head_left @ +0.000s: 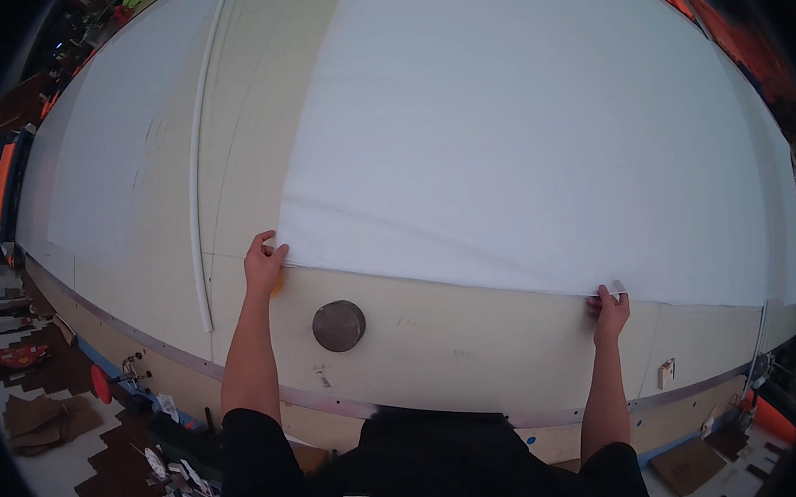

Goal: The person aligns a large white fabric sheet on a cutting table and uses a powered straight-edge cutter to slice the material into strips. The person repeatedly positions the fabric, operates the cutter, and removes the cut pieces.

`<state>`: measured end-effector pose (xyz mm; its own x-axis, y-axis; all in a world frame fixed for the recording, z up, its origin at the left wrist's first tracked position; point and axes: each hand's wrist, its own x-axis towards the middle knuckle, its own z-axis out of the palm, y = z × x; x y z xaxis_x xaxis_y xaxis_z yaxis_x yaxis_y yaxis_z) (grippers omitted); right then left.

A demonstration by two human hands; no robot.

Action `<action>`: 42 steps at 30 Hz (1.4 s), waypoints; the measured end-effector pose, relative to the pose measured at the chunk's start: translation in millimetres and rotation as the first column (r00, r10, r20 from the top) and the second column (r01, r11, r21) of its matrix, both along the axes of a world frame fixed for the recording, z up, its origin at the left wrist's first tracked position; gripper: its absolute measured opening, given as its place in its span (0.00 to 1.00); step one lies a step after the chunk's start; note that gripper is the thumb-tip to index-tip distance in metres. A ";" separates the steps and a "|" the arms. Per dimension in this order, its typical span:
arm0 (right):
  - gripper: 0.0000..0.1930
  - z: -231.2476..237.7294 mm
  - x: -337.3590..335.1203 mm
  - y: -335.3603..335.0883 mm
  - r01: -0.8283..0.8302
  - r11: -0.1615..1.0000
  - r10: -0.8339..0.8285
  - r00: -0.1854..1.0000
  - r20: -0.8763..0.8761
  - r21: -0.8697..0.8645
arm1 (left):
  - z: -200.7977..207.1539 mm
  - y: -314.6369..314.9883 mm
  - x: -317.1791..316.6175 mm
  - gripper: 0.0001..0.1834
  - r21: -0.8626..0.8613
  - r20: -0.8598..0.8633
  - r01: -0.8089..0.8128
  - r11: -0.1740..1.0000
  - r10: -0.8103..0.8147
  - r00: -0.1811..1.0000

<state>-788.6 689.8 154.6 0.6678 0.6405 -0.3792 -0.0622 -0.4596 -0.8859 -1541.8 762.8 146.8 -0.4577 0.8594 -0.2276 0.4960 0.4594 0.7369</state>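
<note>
A large white fabric sheet (519,127) is spread over a big beige table (481,354). My left hand (264,257) is at its near left corner, thumb and fingers closed on the edge. Farther right along the same near edge, my right hand (611,311) pinches the cloth between thumb and fingers. A shallow slanting crease runs across the fabric between the hands. Just below my left hand, a small yellow-orange thing (277,282) shows in part; its kind is hidden. A dark round weight (339,326) sits on the bare table to the right of my left forearm.
A long white rod (196,180) lies lengthwise on the table, left of the fabric. Another pale sheet (107,169) covers the far left. A small light-coloured block (667,374) rests near the front right edge. Brown pieces (52,421) lie on the floor at left.
</note>
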 end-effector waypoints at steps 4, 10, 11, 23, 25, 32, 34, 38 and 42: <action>0.27 5.8 -7.0 3.5 0.001 1.000 -0.001 0.999 0.049 0.000 | 1.1 -2.1 5.6 0.28 0.022 -0.023 -0.003 1.000 0.004 1.000; 0.23 4.8 -9.6 6.9 -0.011 1.000 0.010 0.997 0.075 0.009 | -4.3 -2.4 -1.1 0.26 0.008 -0.036 -0.034 0.999 0.034 0.999; 0.23 8.4 -8.4 7.1 -0.013 1.000 0.012 0.996 0.084 0.009 | -8.9 -2.8 -0.3 0.26 0.010 -0.023 -0.037 0.999 0.037 0.999; 0.25 -2.9 -15.0 6.1 0.012 0.999 -0.006 0.986 0.166 -0.033 | 96.0 -85.2 131.6 0.38 -0.057 -0.541 0.411 0.910 -0.374 0.753; 0.26 -0.3 -18.1 7.6 0.027 0.999 -0.021 0.983 0.183 -0.031 | 94.8 -116.8 159.2 0.46 -0.187 -0.520 0.481 0.856 -0.502 0.692; 0.31 -12.1 -5.8 8.8 0.028 0.998 -0.015 0.980 0.199 -0.061 | 103.9 -110.5 168.9 0.48 -0.371 -0.330 0.407 0.835 -0.528 0.782; 0.31 -7.8 -11.3 7.9 0.051 0.997 -0.040 0.979 0.201 -0.054 | 117.6 -99.6 162.9 0.47 -0.379 -0.285 0.360 0.852 -0.478 0.831; 0.31 -6.9 -12.3 10.7 0.045 0.999 -0.042 0.981 0.188 -0.012 | 148.6 -33.6 147.2 0.48 -0.327 -0.416 0.310 0.893 -0.431 0.801; 0.38 -18.7 0.9 8.9 0.015 1.000 -0.012 0.989 0.146 -0.023 | 131.6 34.8 132.5 0.47 -0.311 -0.472 0.259 0.914 -0.385 0.793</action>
<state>-787.6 698.7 135.9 0.7257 0.6228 -0.2924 0.0603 -0.4810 -0.8746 -1409.3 797.7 278.4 -0.2660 0.9339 -0.2391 0.9186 0.3208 0.2310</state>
